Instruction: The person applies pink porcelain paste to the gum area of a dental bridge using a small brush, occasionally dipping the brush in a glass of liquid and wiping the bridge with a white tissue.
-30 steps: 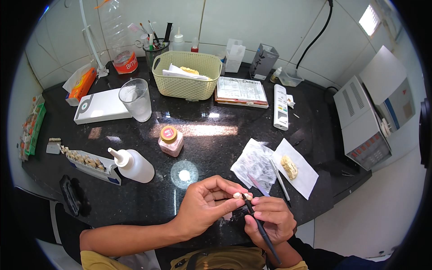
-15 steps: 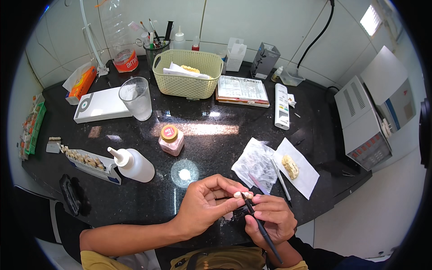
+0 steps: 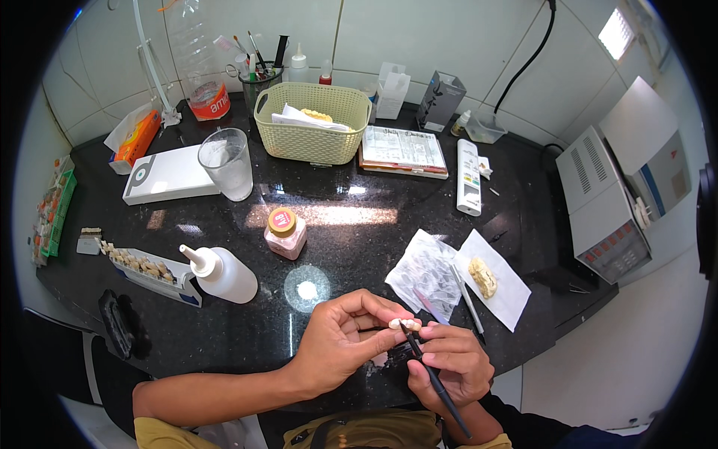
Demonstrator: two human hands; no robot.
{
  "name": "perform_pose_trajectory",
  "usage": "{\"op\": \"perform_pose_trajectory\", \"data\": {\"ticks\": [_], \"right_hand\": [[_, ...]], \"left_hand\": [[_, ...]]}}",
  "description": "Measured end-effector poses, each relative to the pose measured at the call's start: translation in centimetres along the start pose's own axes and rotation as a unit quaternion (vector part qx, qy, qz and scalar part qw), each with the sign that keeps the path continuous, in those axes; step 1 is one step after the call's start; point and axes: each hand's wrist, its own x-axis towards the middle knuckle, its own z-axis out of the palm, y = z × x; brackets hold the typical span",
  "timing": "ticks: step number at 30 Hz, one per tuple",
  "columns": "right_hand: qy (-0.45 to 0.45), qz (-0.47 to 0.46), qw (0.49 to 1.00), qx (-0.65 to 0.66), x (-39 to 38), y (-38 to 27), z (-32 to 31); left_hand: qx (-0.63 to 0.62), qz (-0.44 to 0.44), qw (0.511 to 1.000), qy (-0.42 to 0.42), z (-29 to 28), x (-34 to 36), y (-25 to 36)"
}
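Observation:
Between the fingertips of my left hand (image 3: 336,338) is a small row of white artificial teeth (image 3: 410,325), like a dental bridge. My right hand (image 3: 460,363) grips a slim black pen-shaped tool (image 3: 441,388), its dark tip resting against the teeth. Fingertips of the right hand also sit close to the right end of the row. What kind of tip the tool has is too small to tell. Beyond my hands lie a crumpled white tissue (image 3: 419,266) and a white paper sheet (image 3: 512,305) bearing a cream-coloured dental cast (image 3: 482,278).
A grey pen-like tool (image 3: 470,303) lies between tissue and paper. Left of my hands stand a white squeeze bottle (image 3: 230,277), a jar of pink powder (image 3: 286,241) and a rack of tooth samples (image 3: 146,269). A green basket (image 3: 307,142) and a glass (image 3: 228,168) stand farther back.
The row of teeth has turned slightly in my fingers, and the black tool's tip has shifted a little on it. Both hands otherwise keep their place.

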Motion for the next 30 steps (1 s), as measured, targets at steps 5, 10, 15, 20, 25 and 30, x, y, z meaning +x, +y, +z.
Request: {"op": "perform_pose_trajectory", "data": {"ticks": [5,10,15,20,25,30], "right_hand": [[0.002,-0.008,1.0,0.005,-0.1,0.1,0.0],[0.004,-0.004,1.0,0.001,-0.1,0.1,0.1],[0.001,-0.005,1.0,0.002,-0.1,0.1,0.0],[-0.009,-0.004,1.0,-0.002,-0.1,0.0,-0.1],[0.03,0.005,0.999,0.033,-0.4,0.2,-0.3],[0.132,0.118,0.969,0.171,-1.2,-0.2,-1.4]], "left_hand": [[-0.001,0.0,1.0,0.001,0.1,0.0,0.1],[0.001,-0.002,1.0,0.002,0.0,0.1,0.1],[0.002,0.004,1.0,0.0,0.1,0.0,0.1],[0.007,0.008,1.0,0.0,0.0,0.0,0.0],[0.021,-0.002,1.0,-0.003,0.1,0.2,0.3],[0.022,0.006,1.0,-0.002,0.0,0.4,0.5]]}}
